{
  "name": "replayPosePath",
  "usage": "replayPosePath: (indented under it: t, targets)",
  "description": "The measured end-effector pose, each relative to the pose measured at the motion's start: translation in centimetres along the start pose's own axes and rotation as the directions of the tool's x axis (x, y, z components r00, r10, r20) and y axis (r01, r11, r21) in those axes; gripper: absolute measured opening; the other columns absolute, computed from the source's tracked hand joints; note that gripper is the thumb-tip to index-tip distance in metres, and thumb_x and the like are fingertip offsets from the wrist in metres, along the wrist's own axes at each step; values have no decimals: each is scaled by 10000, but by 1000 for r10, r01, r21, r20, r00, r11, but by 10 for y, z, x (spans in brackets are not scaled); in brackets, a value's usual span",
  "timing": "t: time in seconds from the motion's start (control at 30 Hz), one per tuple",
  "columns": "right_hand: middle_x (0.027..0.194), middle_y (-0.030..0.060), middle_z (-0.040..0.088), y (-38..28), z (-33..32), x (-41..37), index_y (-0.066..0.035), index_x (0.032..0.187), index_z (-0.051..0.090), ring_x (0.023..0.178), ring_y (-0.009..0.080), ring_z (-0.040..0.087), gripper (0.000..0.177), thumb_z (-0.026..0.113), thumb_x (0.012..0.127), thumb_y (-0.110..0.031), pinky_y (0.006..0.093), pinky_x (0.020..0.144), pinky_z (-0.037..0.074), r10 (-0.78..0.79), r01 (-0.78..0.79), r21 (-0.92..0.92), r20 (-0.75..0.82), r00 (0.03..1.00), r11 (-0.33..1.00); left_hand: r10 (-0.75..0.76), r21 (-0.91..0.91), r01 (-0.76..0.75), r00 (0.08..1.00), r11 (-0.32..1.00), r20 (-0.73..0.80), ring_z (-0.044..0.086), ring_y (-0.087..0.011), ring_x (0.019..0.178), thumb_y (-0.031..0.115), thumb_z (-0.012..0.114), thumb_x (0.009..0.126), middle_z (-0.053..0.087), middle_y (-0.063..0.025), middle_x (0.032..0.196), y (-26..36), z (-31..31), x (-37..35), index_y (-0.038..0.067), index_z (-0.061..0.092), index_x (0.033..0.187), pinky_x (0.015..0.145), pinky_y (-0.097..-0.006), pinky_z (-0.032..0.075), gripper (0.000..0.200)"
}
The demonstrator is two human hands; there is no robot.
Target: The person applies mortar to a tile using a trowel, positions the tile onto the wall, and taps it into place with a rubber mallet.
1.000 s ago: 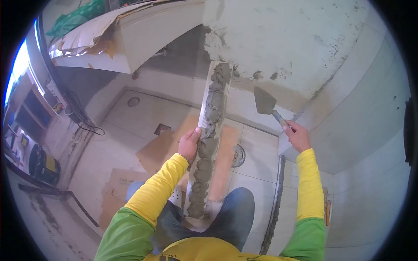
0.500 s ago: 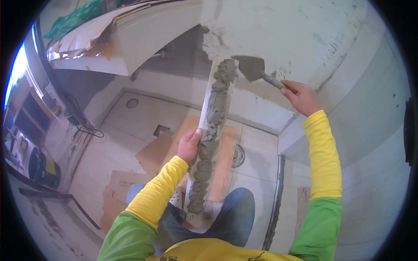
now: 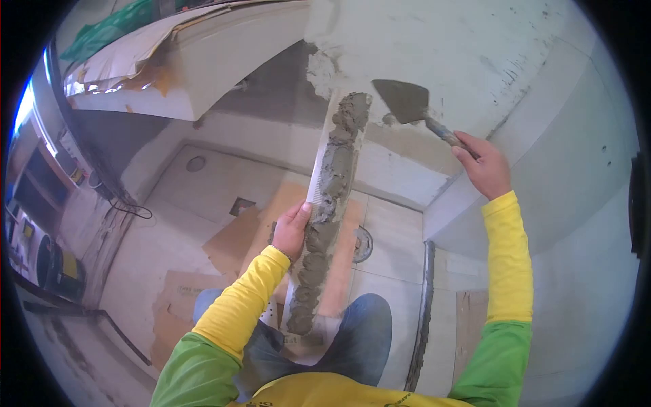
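My left hand (image 3: 291, 230) grips the long tile strip (image 3: 319, 176) mid-edge, wet grey mortar ridged along its face, while my right hand (image 3: 485, 166) clenches the trowel (image 3: 407, 102), blade up-left of it.

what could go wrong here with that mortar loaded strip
1. The strip stands steeply tilted, gripped by the left hand alone at one edge, so it could twist or slip.
2. Its thick mortar may slump off onto the jeans or the floor tiles below.
3. The trowel in the right hand is close to the strip's top, and a bump might knock mortar loose.
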State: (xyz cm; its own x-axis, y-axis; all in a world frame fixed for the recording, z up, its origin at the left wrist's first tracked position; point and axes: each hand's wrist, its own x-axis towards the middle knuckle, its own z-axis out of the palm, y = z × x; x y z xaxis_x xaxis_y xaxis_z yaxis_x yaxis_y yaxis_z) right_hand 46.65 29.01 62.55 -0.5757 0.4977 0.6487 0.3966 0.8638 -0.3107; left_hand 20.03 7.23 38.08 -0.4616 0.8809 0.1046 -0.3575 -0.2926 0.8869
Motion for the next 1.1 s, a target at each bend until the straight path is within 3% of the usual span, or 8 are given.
replayPosePath:
  t: [0.07, 0.2, 0.27, 0.5, 0.67, 0.77, 0.87, 1.1]
  targets:
    - [974, 148, 703, -17, -4, 4, -93, 1165, 693, 814, 268, 669, 331, 679, 890, -277, 334, 750, 527, 15, 4, -172, 114, 993, 985, 12, -23, -11, 999, 1000, 38, 592, -112, 1032, 339, 483, 1040, 662, -43, 1135, -1, -2, 4, -29, 588, 1263, 944, -279, 465, 443]
    - [1023, 142, 707, -24, -3, 8, -67, 1191, 680, 912, 232, 686, 350, 695, 890, -246, 316, 795, 528, 50, -20, -197, 147, 988, 980, 66, 30, -67, 997, 997, 50, 595, -113, 1029, 326, 481, 1042, 661, -42, 1135, -1, -3, 5, -23, 592, 1260, 940, -281, 466, 426]
    - [924, 139, 696, -24, -3, 8, -105, 1149, 700, 798, 286, 658, 324, 681, 881, -286, 349, 734, 523, -21, 47, -245, 106, 994, 968, 57, 55, -59, 998, 997, 37, 599, -118, 1024, 314, 476, 1044, 661, -40, 1132, 2, -1, 4, -20, 594, 1259, 934, -283, 469, 414]
    - [860, 115, 679, -12, -7, -16, -117, 1113, 716, 769, 292, 651, 306, 707, 853, -278, 371, 707, 514, -65, 117, -231, 220, 973, 966, 49, -30, -48, 998, 998, 26, 602, -114, 1011, 304, 477, 1044, 663, -38, 1127, 0, 2, 3, -20, 597, 1249, 920, -283, 479, 401]
    - [902, 121, 694, -10, -23, -27, -114, 1107, 718, 805, 300, 663, 306, 719, 846, -274, 363, 727, 520, -49, 184, -247, 468, 882, 952, -17, -148, 19, 1000, 989, 12, 601, -140, 1054, 303, 477, 1040, 656, -62, 1160, 0, 3, 0, -33, 594, 1259, 963, -290, 462, 417]
    - [911, 132, 695, -7, -15, -27, -99, 1119, 711, 811, 301, 665, 313, 707, 861, -277, 362, 734, 518, -17, 50, -118, 268, 963, 992, -1, -134, -2, 1000, 991, -17, 604, -145, 1055, 304, 483, 1038, 659, -70, 1156, -5, 1, 2, -34, 590, 1260, 964, -291, 464, 419]
    - [927, 141, 700, -11, -6, -7, -75, 1126, 704, 815, 288, 674, 325, 695, 872, -278, 353, 742, 519, -47, 67, -158, 129, 991, 985, -13, -148, 12, 1000, 989, -4, 596, -140, 1063, 305, 488, 1036, 655, -69, 1165, -8, -3, 4, -40, 581, 1273, 967, -291, 455, 428]
    - [933, 153, 707, -16, 6, -12, -84, 1122, 709, 805, 294, 677, 350, 713, 852, -305, 357, 740, 524, 43, -3, -157, 247, 968, 988, 53, -23, -53, 998, 998, -18, 605, -129, 1033, 305, 486, 1039, 657, -58, 1152, -7, -3, 4, -27, 580, 1274, 937, -285, 474, 418]
